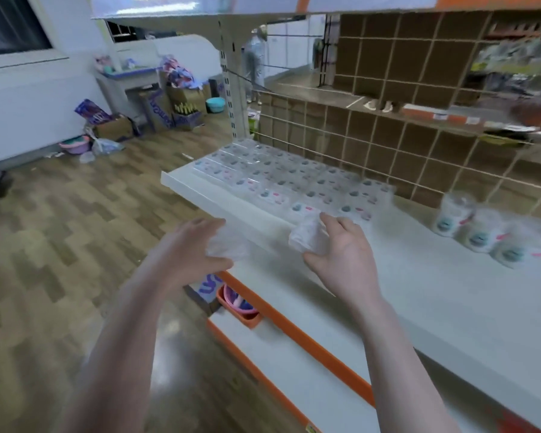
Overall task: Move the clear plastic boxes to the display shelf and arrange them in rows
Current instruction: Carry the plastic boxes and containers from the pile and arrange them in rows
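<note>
— So, what is taking up most of the view?

— A white display shelf (pixel 419 292) is running from the left end toward the lower right, with a wire grid back panel (pixel 388 142) standing behind it. Below it an orange-edged lower shelf (pixel 294 364) is showing, and a wood-pattern floor (pixel 60 229) is spreading out to the left.

— Where are the clear plastic boxes sitting?

— A block of arranged clear plastic boxes (pixel 278 179) is lying in rows at the left end of the shelf, reaching back to the grid. Farther right, three loose boxes (pixel 478 232) are lying near the grid, apart from the rows. Everything is blurring, so I cannot count the rows.

— And the hands?

— The left hand (pixel 191 245) is hovering at the shelf's front edge, its fingers curling round a clear box (pixel 228 245). The right hand (pixel 341 251) is over the shelf just in front of the rows, thumb and fingers pinching a second clear box (pixel 306 235).

— Anything else?

— Cardboard cartons (pixel 166 110) are standing on the floor by the far wall, a pink basin (pixel 75 145) is sitting near them, and an orange basket (pixel 241 307) is peeking out below the shelf.
</note>
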The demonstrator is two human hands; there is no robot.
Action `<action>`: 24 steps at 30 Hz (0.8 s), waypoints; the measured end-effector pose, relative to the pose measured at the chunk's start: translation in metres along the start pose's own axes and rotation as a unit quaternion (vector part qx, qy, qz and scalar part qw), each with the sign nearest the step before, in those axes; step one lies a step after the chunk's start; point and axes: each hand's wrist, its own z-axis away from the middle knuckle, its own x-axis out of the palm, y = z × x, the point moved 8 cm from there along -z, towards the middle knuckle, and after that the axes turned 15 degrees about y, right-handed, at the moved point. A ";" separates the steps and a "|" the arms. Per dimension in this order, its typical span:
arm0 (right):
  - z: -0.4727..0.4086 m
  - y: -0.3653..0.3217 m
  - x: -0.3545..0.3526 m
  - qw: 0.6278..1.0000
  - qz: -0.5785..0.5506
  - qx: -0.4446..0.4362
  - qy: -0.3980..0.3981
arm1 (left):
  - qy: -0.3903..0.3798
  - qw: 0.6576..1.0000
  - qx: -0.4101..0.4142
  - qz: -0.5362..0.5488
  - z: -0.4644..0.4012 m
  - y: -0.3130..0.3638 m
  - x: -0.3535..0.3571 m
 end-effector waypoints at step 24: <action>-0.087 -0.171 0.208 0.979 0.137 0.147 0.025 | -0.059 0.985 0.146 0.077 -0.212 -0.246 0.009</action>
